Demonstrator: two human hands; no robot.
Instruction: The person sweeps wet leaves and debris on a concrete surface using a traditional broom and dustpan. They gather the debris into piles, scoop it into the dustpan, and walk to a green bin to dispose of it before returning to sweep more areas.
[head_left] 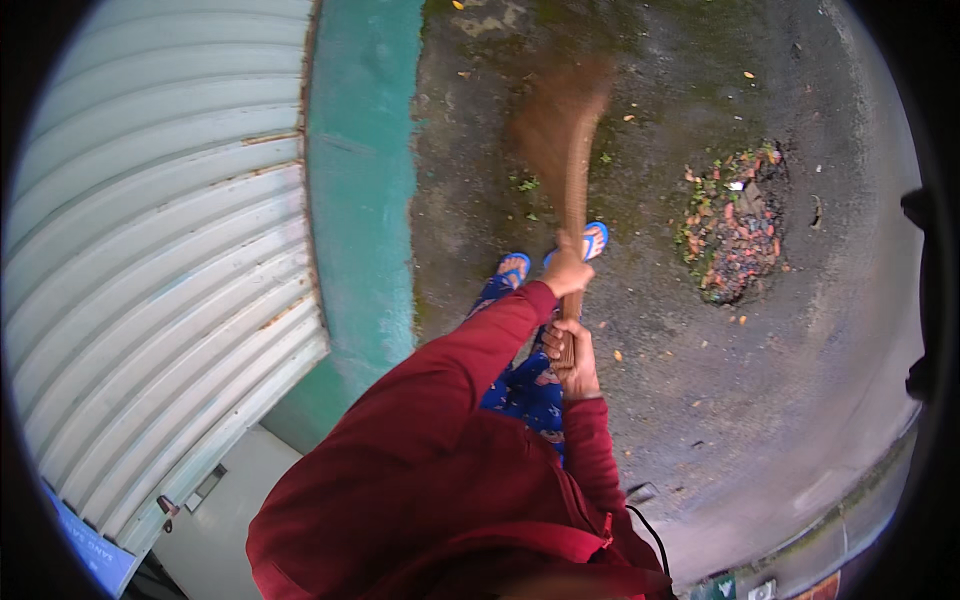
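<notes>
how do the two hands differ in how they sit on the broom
The left hand grips the broom higher up, nearer the blurred bristles; the right hand grips its lower end, close to the body. The left arm reaches out nearly straight; the right arm is bent, its elbow tucked in. The left hand shows its back; the right hand shows its curled fingers. Both are closed around the same stick and come out of red sleeves.

We see a blue sign [95, 548] with pale lettering at lower left, and small green, white and orange-red labels [770, 588] at the bottom right edge.
</notes>
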